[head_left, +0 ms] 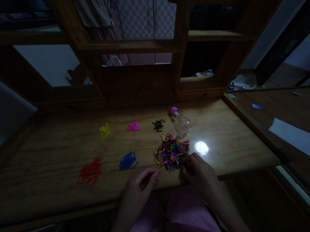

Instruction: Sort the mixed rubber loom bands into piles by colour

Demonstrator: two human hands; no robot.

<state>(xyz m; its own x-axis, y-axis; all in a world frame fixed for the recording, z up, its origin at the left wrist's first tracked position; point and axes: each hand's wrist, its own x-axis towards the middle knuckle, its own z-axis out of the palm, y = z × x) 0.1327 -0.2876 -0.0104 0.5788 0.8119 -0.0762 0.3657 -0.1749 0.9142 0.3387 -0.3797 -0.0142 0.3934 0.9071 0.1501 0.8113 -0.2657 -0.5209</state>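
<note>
A mixed heap of small coloured rubber bands (173,150) lies on the wooden desk (59,149), in front of my body. At the heap's near right edge, my right hand (199,170) has its fingers pinched together, touching the bands. Just left of the heap is my left hand (143,184), thumb and forefinger closed at the tips; whatever they may hold is too small to make out. Further left are single-colour piles: blue bands (127,160) and red bands (91,171). Behind them lie yellow bands (105,131), pink bands (133,126) and black bands (158,125).
A clear bottle (183,124) with a pink cap lies on its side behind the heap. A wooden shelf unit (140,84) rises at the desk's back. To the right, a lower surface holds white paper (299,138) and a small blue card (257,106).
</note>
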